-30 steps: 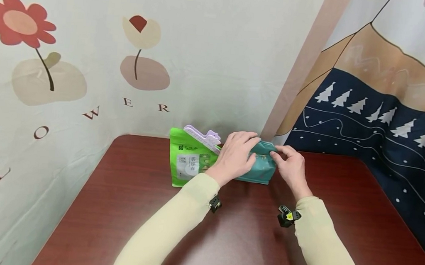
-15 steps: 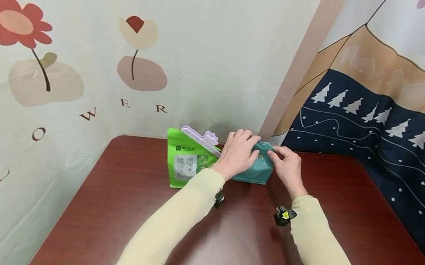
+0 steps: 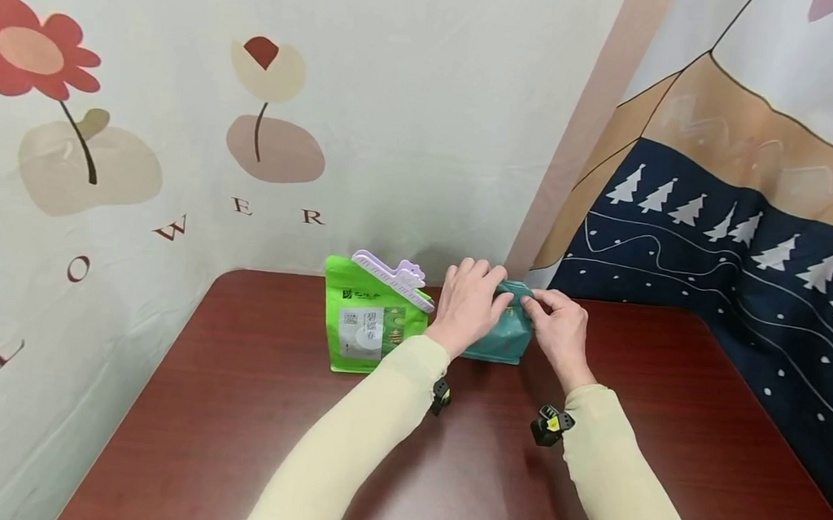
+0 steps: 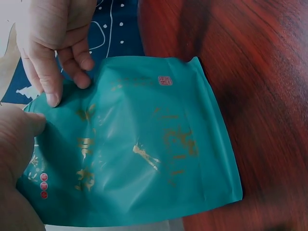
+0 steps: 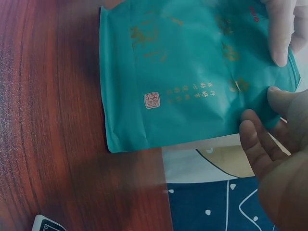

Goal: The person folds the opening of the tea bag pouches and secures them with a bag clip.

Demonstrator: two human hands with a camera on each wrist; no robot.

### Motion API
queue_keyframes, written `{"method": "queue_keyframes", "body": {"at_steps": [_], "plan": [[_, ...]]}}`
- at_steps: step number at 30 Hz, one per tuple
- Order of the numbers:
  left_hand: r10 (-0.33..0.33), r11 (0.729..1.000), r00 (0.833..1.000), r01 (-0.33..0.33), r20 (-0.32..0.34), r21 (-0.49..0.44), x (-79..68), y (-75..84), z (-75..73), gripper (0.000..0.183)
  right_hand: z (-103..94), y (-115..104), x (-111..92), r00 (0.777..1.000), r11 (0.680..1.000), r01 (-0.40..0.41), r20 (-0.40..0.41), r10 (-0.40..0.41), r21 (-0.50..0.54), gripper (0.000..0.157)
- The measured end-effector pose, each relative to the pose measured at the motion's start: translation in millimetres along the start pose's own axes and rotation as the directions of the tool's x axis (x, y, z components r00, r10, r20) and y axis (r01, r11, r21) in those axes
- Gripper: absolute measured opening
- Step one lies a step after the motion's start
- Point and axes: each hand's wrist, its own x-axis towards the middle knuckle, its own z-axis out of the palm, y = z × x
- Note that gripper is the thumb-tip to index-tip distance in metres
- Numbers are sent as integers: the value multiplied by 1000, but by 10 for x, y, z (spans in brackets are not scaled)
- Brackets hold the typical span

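Note:
A teal pouch [image 3: 501, 340] with gold lettering stands at the back of the table; its upper part lies between my hands. My left hand [image 3: 470, 309] holds the pouch's top left part, thumb on the near face. At the top right corner, my right hand [image 3: 561, 330] pinches the edge between thumb and fingers. In the left wrist view the pouch [image 4: 139, 144] looks creased across its upper part. Left of it stands a bright green pouch [image 3: 342, 319], with a lilac clip [image 3: 393, 278] slanting across its top right corner. My left forearm hides part of the green pouch.
The reddish-brown table [image 3: 240, 442] extends in front and to both sides. Behind it hangs a pale cloth [image 3: 397, 128] with printed flowers, and a dark blue tree-patterned cloth [image 3: 666, 255] hangs at the right.
My left hand has shifted slightly right along the teal pouch, uncovering the clip's lower end and more of the green pouch. My right hand keeps its pinch. The head view has shifted a little.

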Motion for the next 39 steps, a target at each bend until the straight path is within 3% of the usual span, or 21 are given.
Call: {"method": "queue_keyframes", "body": {"at_steps": [18,30,39], "plan": [[-35,999,995,37,-93,11,10,18,82,21,12,-21,-25,1000,1000,9,-23,-10,-6,14],[-45,998,996,42,-76,-44,50,37,43,14,19,26,-30,997,998,61,-50,-60,13,10],[-32,996,996,25,-81,-89,55,2,53,11,-2,54,-30,1000,1000,23,-1,-23,13,14]]}}
